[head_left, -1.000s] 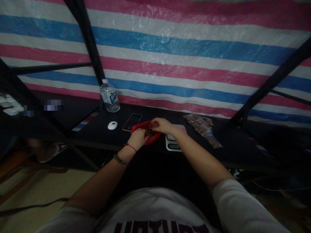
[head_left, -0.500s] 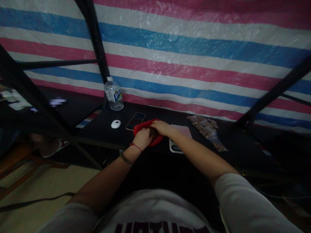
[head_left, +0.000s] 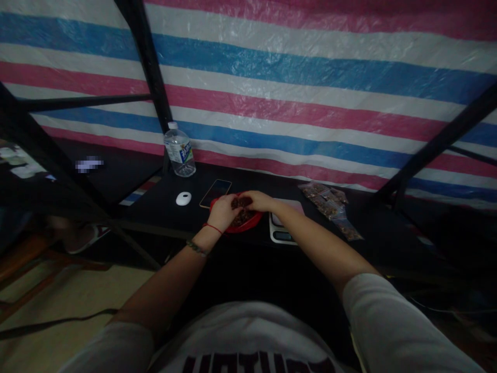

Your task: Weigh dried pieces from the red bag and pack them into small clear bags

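A red container (head_left: 248, 225), a bag or a bowl, I cannot tell which, lies near the front edge of the black table. It holds loose brown dried pieces (head_left: 239, 216). My left hand (head_left: 224, 208) reaches in over its left side, fingers curled against the pieces. From the right, my right hand (head_left: 257, 201) closes its fingers and thumb on a dark clump of them. The fingertips of both hands nearly meet and are partly hidden. Under my right forearm is a white kitchen scale (head_left: 277, 234) with a small dark display.
Several clear bags of brown pieces (head_left: 328, 204) lie right of the scale. To the left are a phone (head_left: 215, 192), a white rounded device (head_left: 184, 198) and a clear plastic bottle (head_left: 180, 153). Black metal posts (head_left: 149, 67) and a striped sheet (head_left: 291, 98) stand behind.
My left hand has drawn slightly up and left, and its fingers show more. The container's mouth looks wider, with more brown pieces visible. The view has shifted slightly.
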`<state>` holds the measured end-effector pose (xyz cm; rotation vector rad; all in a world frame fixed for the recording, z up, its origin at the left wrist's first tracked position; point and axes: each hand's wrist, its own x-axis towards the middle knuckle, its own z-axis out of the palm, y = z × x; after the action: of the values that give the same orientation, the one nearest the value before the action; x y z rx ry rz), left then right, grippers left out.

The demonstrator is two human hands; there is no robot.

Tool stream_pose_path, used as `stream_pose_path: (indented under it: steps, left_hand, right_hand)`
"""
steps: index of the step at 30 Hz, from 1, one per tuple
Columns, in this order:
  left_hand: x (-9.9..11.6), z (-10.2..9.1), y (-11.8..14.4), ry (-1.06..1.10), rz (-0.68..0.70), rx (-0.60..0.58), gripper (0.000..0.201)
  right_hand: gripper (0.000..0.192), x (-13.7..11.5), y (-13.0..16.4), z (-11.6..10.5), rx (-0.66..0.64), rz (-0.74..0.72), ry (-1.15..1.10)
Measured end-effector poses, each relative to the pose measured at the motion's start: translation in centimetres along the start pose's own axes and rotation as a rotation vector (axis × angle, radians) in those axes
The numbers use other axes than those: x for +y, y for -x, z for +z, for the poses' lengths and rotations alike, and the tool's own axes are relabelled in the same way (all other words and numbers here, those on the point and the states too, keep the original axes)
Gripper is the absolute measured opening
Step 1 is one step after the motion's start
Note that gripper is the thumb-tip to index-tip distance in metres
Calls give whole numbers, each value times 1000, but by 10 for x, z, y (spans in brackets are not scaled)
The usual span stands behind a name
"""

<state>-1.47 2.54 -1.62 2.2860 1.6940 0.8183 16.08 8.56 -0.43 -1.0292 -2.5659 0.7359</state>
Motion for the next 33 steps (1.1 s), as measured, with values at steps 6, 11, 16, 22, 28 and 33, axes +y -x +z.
stream_pose_path:
  steps: [6,11,16,22,28,33]
  left_hand:
    - [-1,-5,-4,148,-5,-22,33]
    - [5,-9,-3,194,48,-34,41]
    - [10,-16,0,170,81,-34,36]
    - [9,-16,0,192,99,-63,40]
    - [-1,-10,0,183,100,115,30]
    - [-3,-12,0,26,81,-43,24]
  right_hand:
    - [48,6,1,1,-26,20,-227]
    - [41,-1,5,0,-12,34,-200]
    - [40,-3,9,5,29,73,-221]
    - [45,0,10,13,80,82,-213]
    - [38,1,17,14,132,124,-46]
    - [37,3,26,3,154,109,2]
